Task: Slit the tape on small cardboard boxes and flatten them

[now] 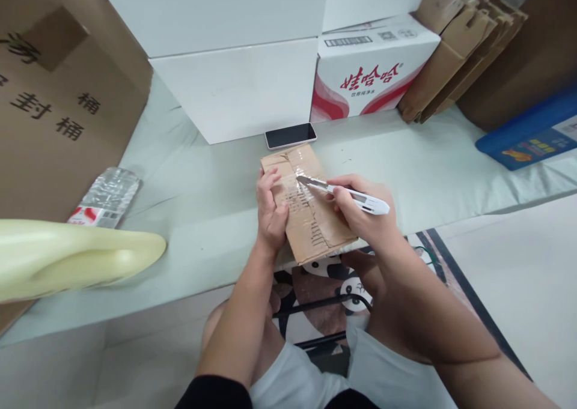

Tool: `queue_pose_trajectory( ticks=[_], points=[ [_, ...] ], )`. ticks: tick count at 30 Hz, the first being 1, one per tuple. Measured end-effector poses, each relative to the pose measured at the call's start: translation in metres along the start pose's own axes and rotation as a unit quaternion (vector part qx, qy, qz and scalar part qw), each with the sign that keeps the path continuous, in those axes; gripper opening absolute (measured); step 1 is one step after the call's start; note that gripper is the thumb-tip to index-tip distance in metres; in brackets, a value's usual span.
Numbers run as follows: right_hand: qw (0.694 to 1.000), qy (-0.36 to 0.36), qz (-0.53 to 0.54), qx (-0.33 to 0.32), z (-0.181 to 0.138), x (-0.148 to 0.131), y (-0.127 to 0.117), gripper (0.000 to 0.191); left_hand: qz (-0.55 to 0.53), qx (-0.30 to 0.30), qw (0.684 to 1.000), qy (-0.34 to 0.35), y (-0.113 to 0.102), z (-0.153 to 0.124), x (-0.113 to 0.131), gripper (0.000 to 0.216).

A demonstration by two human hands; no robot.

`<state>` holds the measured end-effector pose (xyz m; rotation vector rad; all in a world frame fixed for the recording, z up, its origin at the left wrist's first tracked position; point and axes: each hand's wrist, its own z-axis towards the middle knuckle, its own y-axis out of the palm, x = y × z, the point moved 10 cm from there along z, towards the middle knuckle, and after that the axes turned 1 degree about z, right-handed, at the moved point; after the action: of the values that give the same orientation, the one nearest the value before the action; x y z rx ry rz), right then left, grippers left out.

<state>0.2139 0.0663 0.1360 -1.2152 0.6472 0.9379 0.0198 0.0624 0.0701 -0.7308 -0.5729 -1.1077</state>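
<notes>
A small brown cardboard parcel [315, 229] sealed with clear tape lies on the pale sheet in front of me. My left hand [270, 208] grips its left edge, fingers curled onto the top. My right hand [363, 208] is closed round a white utility knife [356, 197], held like a pen. The knife's blade tip rests on the taped seam near the parcel's far end.
A phone [291, 135] lies just beyond the parcel against large white boxes [238, 90]. A red-and-white printed carton [369, 72], folded cardboard [460, 48] and a blue item [532, 133] stand to the right. A brown box [58, 109], a plastic bottle [106, 199] and a pale yellow object [67, 256] are left.
</notes>
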Motion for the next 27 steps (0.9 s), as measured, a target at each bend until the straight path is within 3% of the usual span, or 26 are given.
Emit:
queue_pose_trajectory(
  ticks=[6, 12, 19, 23, 27],
  points=[
    [0.995, -0.09, -0.045, -0.018, -0.005, -0.02, 0.0, 0.027, 0.016, -0.011, 1.0, -0.025, 0.0, 0.0, -0.004, 0.052],
    [0.991, -0.117, -0.045, -0.049, -0.012, -0.031, 0.004, 0.026, 0.02, -0.007, 1.0, -0.021, 0.001, 0.001, -0.003, 0.047],
    [0.978, -0.193, -0.068, 0.044, -0.024, -0.052, -0.025, 0.024, 0.009, 0.006, 1.0, -0.011, 0.0, 0.001, 0.001, 0.043],
    [0.982, -0.158, -0.061, 0.088, -0.018, -0.044, -0.033, 0.022, 0.006, 0.015, 1.0, 0.0, -0.002, 0.0, 0.003, 0.043],
    [0.987, -0.14, -0.065, 0.041, -0.006, -0.034, -0.009, 0.025, 0.014, 0.005, 1.0, 0.0, -0.001, 0.001, 0.003, 0.044]
  ],
)
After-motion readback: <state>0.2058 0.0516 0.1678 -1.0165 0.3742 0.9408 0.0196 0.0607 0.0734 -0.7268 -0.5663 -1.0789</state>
